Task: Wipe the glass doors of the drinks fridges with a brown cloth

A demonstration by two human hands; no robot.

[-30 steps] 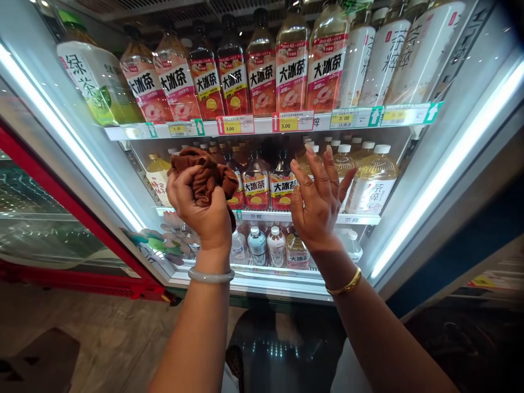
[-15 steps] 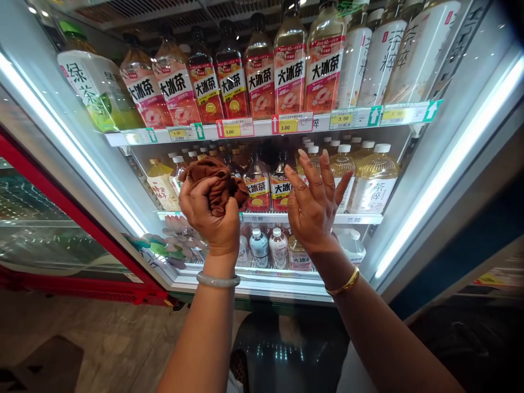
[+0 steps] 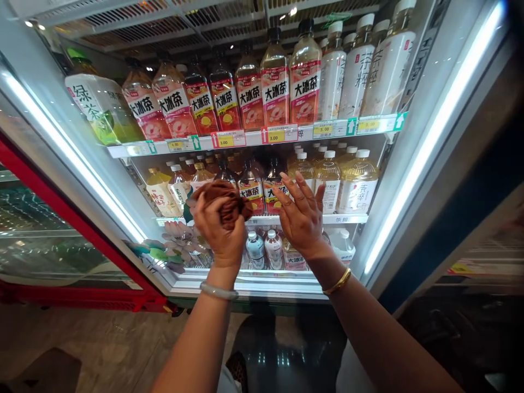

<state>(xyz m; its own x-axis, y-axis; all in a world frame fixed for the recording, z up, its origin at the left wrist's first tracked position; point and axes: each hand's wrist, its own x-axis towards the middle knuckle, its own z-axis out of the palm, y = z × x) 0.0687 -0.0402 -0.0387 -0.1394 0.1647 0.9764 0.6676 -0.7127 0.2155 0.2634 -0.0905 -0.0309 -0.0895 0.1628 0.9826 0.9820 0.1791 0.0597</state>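
Brown cloth (image 3: 223, 201) bunched inside left hand (image 3: 216, 229) grip

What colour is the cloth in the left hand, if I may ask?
Brown; the cloth bunched in the left hand shows in the head view.

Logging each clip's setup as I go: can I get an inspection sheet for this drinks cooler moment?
Surface: middle shelf of an open cooler, fully stocked.
Job's things: brown cloth, bunched up.
Clutter: iced tea bottles behind the hands; pale tea bottles to the right; price tags on the upper shelf edge.
Grippers: left hand clenched on the cloth; right hand open, fingers spread, holding nothing.
Cables: nothing seen.
Surroundings: red-framed cooler at left, tiled floor.
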